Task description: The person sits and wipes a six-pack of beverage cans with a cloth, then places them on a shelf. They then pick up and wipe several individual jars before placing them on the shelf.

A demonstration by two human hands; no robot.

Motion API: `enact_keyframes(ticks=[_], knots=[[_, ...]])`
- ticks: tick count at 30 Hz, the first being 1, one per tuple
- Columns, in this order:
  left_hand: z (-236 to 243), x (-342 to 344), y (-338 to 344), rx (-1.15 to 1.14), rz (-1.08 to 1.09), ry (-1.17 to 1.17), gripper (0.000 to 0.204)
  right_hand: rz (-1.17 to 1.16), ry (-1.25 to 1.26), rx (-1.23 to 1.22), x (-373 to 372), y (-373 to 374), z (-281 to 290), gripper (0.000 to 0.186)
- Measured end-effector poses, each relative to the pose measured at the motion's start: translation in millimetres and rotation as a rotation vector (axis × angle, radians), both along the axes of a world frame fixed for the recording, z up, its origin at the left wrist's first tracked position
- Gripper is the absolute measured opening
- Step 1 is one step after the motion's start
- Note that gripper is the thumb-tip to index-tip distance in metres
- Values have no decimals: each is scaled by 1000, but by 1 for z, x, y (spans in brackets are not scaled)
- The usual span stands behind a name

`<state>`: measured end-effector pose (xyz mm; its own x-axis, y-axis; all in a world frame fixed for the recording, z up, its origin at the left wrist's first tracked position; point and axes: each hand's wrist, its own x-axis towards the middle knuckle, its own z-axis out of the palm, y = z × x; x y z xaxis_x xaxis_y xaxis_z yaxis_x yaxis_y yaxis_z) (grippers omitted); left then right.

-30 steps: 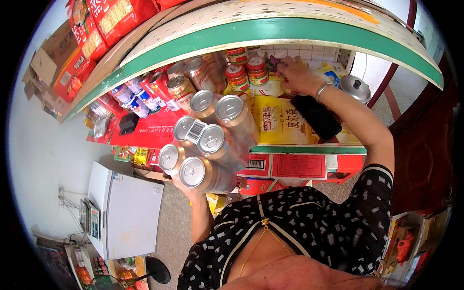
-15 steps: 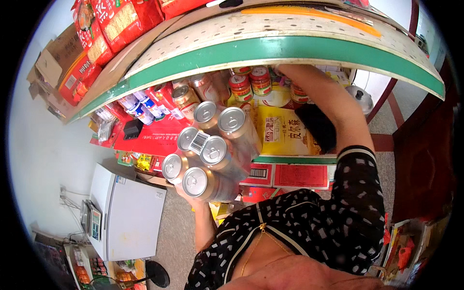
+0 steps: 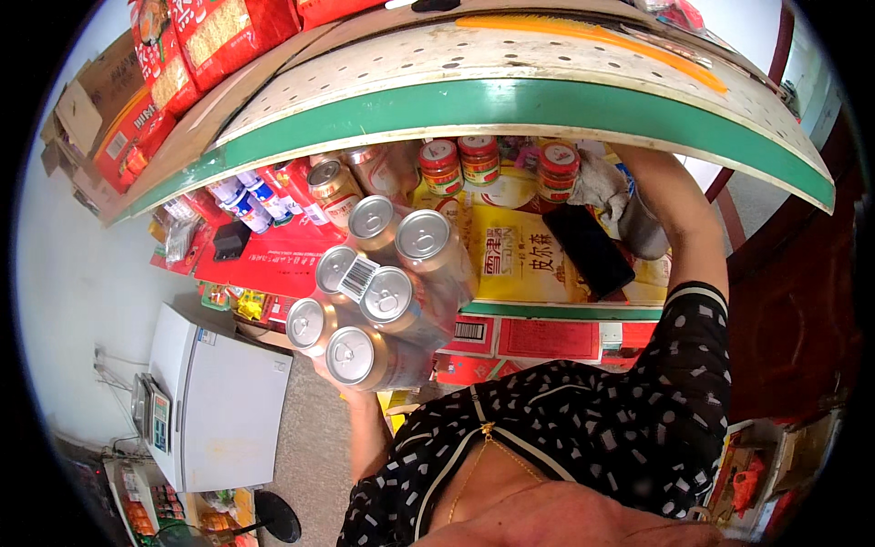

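My left hand (image 3: 344,383) holds a shrink-wrapped pack of gold drink cans (image 3: 421,235) from below at its near side; most of its fingers are hidden by the pack. The silver lids face up, and a barcode label lies across the wrap. My right forearm (image 3: 688,219) reaches in under the green-edged upper shelf (image 3: 510,102), whose edge hides the hand. Beside that arm are a crumpled grey cloth (image 3: 602,187) and a black phone (image 3: 588,251). The phone lies on a yellow printed sheet (image 3: 515,251). Red-lidded jars (image 3: 558,171) stand behind it.
More gold cans (image 3: 334,193) and blue-and-white cans (image 3: 248,211) stand left on the lower shelf. Red food bags (image 3: 219,41) and a yellow strip (image 3: 592,41) lie on the upper shelf. A white chest freezer (image 3: 232,401) stands at the left, a scale (image 3: 157,415) beside it.
My right arm has moved to the right, uncovering the phone, a jar and the grey cloth. The can pack stays in my left hand, and the view has shifted slightly.
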<state>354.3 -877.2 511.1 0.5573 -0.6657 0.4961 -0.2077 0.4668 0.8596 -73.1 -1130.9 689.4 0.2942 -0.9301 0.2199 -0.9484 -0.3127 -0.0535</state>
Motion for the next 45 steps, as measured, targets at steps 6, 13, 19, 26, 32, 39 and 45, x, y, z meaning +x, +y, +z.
enact_keyframes(ticks=[6, 13, 19, 26, 32, 39, 45], knots=[[-24, 16, -7, -7, -16, 59, 13, -87, 70, 3, -23, -3, 0, 68], [-37, 24, -7, 34, -8, 242, 13, -32, 120, 13, 1, 15, -2, 69], [-20, 12, -6, 19, -39, 258, 15, 200, 25, 13, 55, 30, 9, 70], [-8, 6, -4, 51, 32, 89, 17, 417, -50, 86, 127, -3, 3, 72], [-12, 6, 3, 9, 37, 175, 20, 458, -9, 145, 145, -21, -9, 73], [-10, 5, 3, 20, 39, 56, 22, 464, 24, 169, 141, -25, -10, 74], [-8, 5, 4, 12, 35, 231, 19, 565, 93, 87, 142, -17, -8, 71]])
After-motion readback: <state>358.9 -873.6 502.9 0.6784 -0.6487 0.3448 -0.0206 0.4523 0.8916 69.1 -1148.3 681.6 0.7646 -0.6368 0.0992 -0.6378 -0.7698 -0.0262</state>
